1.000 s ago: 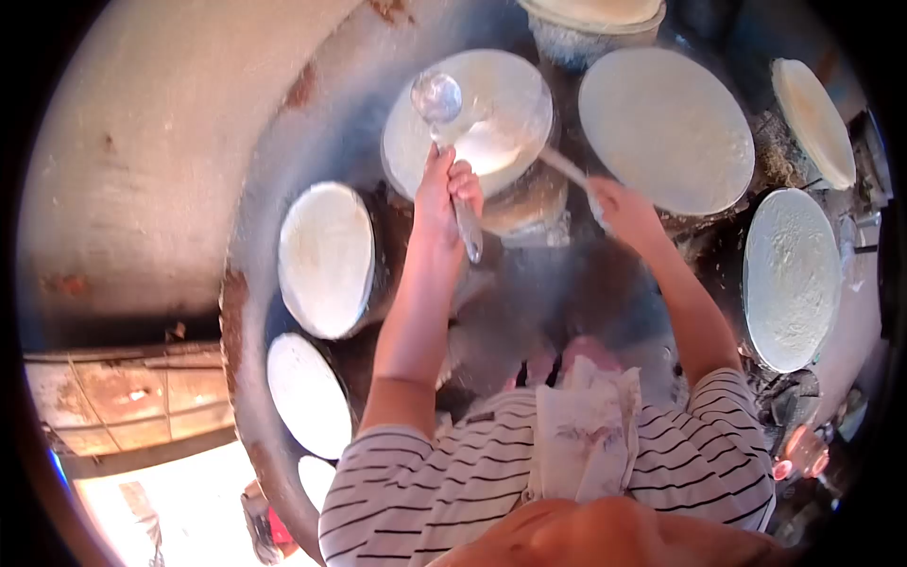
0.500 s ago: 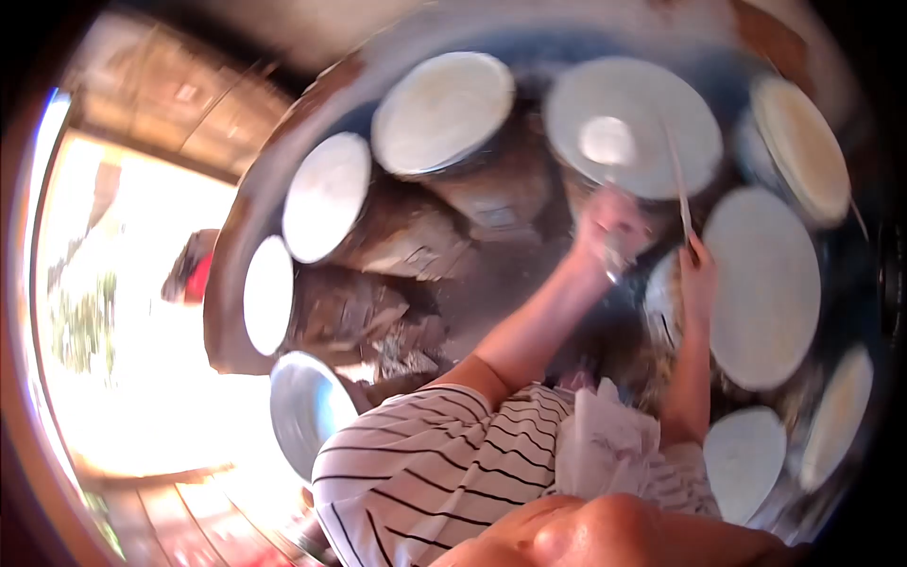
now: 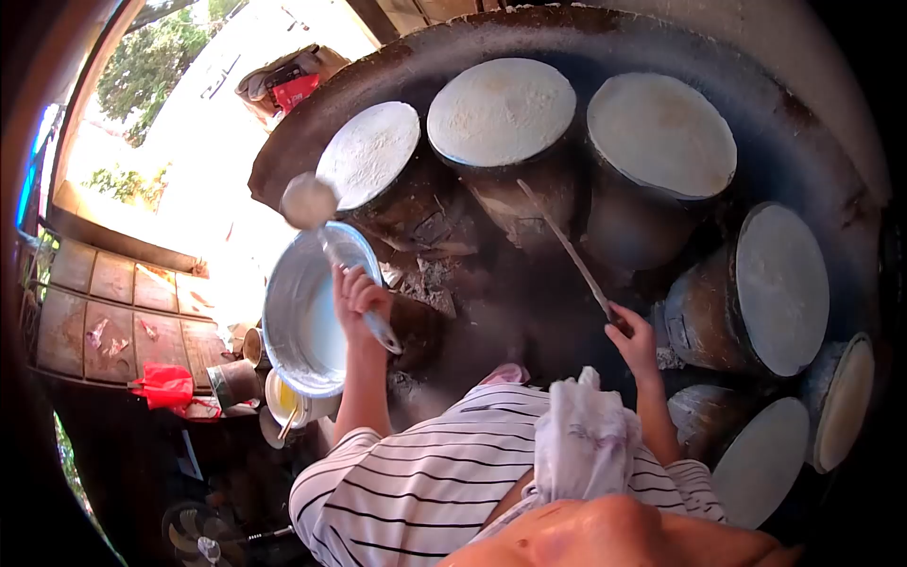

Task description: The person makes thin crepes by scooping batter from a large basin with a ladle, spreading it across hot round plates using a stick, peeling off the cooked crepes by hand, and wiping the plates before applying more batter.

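Observation:
My left hand (image 3: 359, 300) is closed around the handle of a metal ladle (image 3: 308, 201). The ladle's rounded bowl is raised, slightly blurred, between a white-topped round pan (image 3: 370, 156) and the rim of a large basin (image 3: 367, 244). Milky liquid (image 3: 324, 326) lies in that basin, just left of my wrist. My right hand (image 3: 631, 340) grips the end of a thin wooden stick (image 3: 570, 248), which points up and left. Beyond the stick's tip stands another round pan (image 3: 501, 111) coated in white on a dark, barrel-like stove; a similar pan (image 3: 661, 135) is to its right.
More white-coated pans curve round on the right, including a large tilted-looking one (image 3: 782, 288) and one low down (image 3: 763, 465). A raised dark rim (image 3: 605, 21) encloses the stoves. At lower left are a small pot with yellow contents (image 3: 282, 397), a red bag (image 3: 166, 386) and a fan (image 3: 203, 543).
My left hand and the ladle have moved from over a far pan leftward to beside the basin. My right hand has shifted left and down with the stick. The view has turned left.

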Demonstrator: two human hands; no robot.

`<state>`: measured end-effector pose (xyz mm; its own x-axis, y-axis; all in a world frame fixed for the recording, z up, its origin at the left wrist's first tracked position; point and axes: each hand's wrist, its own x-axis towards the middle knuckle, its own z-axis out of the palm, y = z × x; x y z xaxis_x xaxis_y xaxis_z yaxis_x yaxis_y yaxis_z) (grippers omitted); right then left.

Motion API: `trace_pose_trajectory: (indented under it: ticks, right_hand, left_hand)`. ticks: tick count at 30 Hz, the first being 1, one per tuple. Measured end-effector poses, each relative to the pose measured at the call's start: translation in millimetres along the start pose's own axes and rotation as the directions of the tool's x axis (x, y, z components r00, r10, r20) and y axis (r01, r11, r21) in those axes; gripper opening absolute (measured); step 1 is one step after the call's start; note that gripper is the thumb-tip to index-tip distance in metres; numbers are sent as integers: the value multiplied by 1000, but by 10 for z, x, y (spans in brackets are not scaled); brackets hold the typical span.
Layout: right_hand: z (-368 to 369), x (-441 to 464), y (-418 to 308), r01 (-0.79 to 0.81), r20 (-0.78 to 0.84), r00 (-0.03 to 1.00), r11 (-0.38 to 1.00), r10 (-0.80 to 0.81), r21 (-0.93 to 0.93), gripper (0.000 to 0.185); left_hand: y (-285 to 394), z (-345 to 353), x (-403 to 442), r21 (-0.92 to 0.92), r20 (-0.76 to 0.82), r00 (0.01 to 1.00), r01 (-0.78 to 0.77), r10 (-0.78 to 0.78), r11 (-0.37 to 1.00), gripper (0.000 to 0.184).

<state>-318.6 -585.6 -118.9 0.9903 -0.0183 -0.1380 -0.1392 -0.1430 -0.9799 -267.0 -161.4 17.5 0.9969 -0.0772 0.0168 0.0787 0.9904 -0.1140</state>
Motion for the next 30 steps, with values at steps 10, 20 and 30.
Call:
trace_pose_trajectory:
  ticks: [10,20,30]
  right_hand:
    - [322,1467,-295,22,-34,999,998,-24,-52,39]
    - [-2336,3758,-894,-52,-313,854,530,-416,-846,28]
    - [-3347,4595,-427,41,-127,967,624,-222,-780,29]
  left_hand:
    - [2692,-2567,1179,508,-753,295,-308,588,805,26]
    - [-1024,-1394,3251,834,201,909,36,365,-550,39]
    - [-3351,-1790,5082,322,109,993,-1,36,-947,32]
